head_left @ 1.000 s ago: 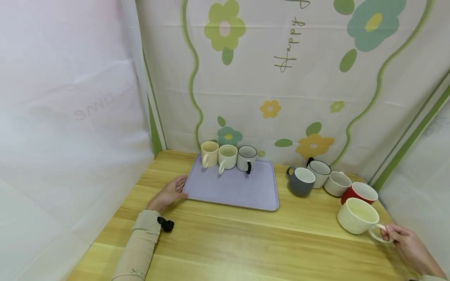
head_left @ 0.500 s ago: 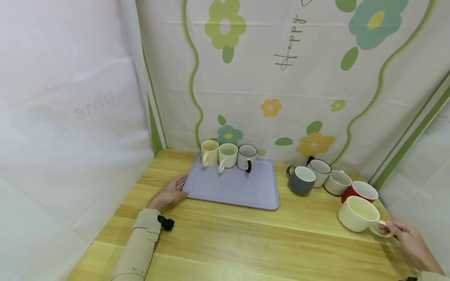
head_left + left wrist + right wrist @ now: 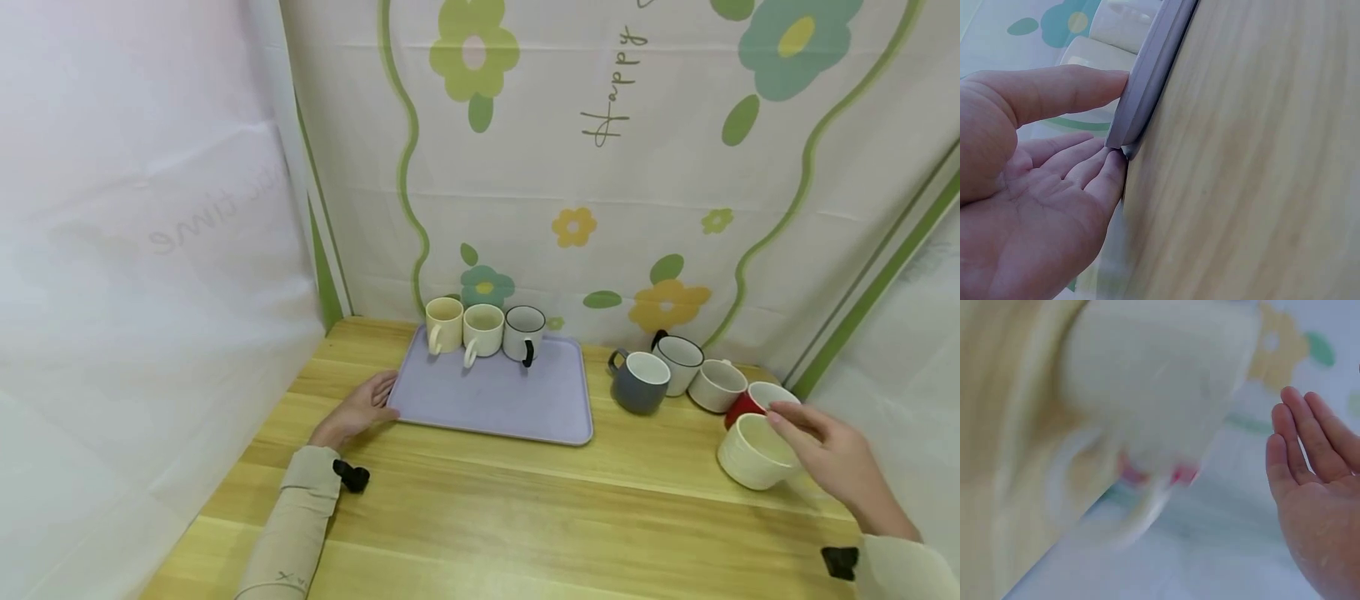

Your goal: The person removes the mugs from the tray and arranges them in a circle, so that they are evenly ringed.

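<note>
Cream mug (image 3: 752,457) stands lower right, partly behind the empty right hand (image 3: 828,454), fingers straight; left of centre, the left hand (image 3: 358,410), fingers extended, touches the lilac tray (image 3: 491,398).

On the far cloth wall (image 3: 510,179) I can read the word "Happy" (image 3: 612,90) in thin, dark letters. It lies on its side and climbs upward. Above it, a bit of one more letter is cut off by the top of my view. On the left cloth wall (image 3: 150,333) I see "time" (image 3: 184,233), pale and backward, with more letters beside it, too faint for me to read. The left sleeve (image 3: 285,525) has a small mark like an X.
</note>
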Action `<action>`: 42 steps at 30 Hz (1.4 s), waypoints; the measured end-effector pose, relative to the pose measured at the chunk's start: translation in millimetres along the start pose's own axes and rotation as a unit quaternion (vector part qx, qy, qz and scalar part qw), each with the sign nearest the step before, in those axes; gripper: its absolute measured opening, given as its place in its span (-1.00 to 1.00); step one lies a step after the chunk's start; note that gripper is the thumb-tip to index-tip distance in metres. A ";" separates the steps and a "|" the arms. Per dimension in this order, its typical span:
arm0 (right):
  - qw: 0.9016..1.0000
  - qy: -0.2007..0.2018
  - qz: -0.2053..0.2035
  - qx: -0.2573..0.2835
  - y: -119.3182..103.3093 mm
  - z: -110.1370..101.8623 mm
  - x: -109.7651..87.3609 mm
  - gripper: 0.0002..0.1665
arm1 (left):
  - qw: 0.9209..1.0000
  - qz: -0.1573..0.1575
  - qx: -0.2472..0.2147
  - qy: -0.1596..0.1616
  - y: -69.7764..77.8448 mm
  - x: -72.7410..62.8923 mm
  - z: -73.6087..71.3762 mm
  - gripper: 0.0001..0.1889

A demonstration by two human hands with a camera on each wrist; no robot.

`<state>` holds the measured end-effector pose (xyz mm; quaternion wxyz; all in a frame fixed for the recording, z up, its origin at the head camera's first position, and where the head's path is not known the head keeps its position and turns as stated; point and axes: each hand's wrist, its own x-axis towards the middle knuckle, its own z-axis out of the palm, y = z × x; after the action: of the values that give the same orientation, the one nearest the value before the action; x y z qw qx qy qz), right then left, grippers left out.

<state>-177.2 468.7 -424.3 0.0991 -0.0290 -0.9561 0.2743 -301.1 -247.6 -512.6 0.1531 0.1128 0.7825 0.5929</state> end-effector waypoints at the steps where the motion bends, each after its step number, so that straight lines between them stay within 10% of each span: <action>1: 1.000 0.002 -0.024 0.009 -11.5 3.8 4.4 -0.40 | 1.000 0.001 -0.002 0.000 -0.3 0.1 -0.1 -0.09; 7: 0.991 -0.004 -0.127 0.044 -80.5 41.0 32.7 -0.57 | 1.000 0.005 -0.005 0.001 -2.1 2.6 -0.9 -0.09; 17: 0.974 -0.070 -0.189 0.101 -170.9 127.5 83.7 -0.52 | 1.000 0.007 -0.011 -0.002 -2.8 0.2 -0.8 -0.06; 26: 0.970 -0.112 -0.146 0.158 -214.5 190.4 123.1 -0.39 | 1.000 0.006 -0.007 -0.001 -2.7 0.6 0.9 -0.07; 42: 0.965 -0.070 -0.013 0.252 -236.8 266.3 148.9 -0.46 | 1.000 0.008 -0.008 -0.004 -3.5 1.7 -0.2 -0.07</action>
<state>-377.9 146.2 -493.9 0.0396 0.0285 -0.8609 0.5064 -302.7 -248.1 -516.2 0.1519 0.1203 0.7760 0.6003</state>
